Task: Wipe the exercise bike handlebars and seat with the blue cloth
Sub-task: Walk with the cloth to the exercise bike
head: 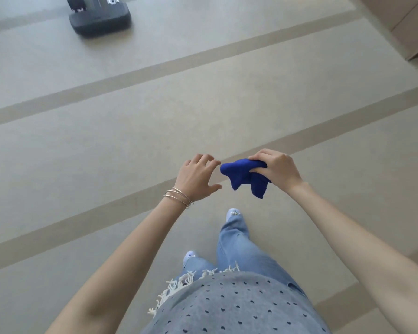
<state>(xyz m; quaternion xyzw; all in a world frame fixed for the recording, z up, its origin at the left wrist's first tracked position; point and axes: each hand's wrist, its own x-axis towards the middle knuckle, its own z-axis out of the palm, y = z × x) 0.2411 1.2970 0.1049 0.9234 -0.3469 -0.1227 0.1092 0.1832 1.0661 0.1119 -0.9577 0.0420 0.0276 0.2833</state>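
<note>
A bunched blue cloth (241,176) hangs in front of me at waist height, with my right hand (276,168) shut on its right part. My left hand (198,175) is just left of the cloth, fingers spread, fingertips close to its left corner but holding nothing. The dark base of an exercise machine (99,19) stands on the floor at the top left; only its foot and a bit of the frame show. Handlebars and seat are out of view.
The beige floor (130,131) has darker stripes running diagonally. A wooden cabinet corner (410,25) sits at the top right. My legs in jeans and light shoes (234,213) are below my hands.
</note>
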